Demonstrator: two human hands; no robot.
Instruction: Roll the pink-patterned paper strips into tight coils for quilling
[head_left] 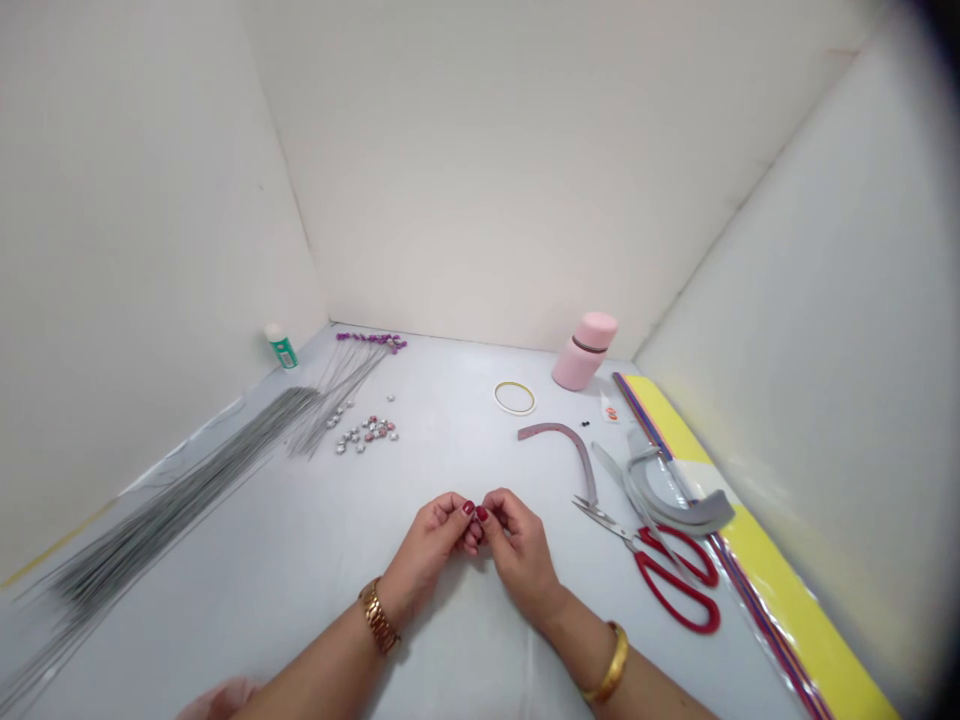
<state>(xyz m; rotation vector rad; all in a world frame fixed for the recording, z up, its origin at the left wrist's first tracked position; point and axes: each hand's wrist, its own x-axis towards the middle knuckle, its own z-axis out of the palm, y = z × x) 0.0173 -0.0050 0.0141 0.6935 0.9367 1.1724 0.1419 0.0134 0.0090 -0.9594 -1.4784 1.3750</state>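
Observation:
My left hand and my right hand meet over the front middle of the table, thumbs and fingertips pinched together. Whatever lies between the fingertips is too small and covered to make out. Ahead and to the left of them lie several small silver and pinkish stars. To the right, a curved greyish strip rests on the table, its lower end by the tips of the red-handled scissors. More grey strips curl over the scissors and the coloured sheets.
A bundle of thin grey wires spreads along the left; other wires have purple tips. A glue stick, a tape ring, a pink bottle and a small white tube stand or lie farther back. Yellow sheets line the right wall.

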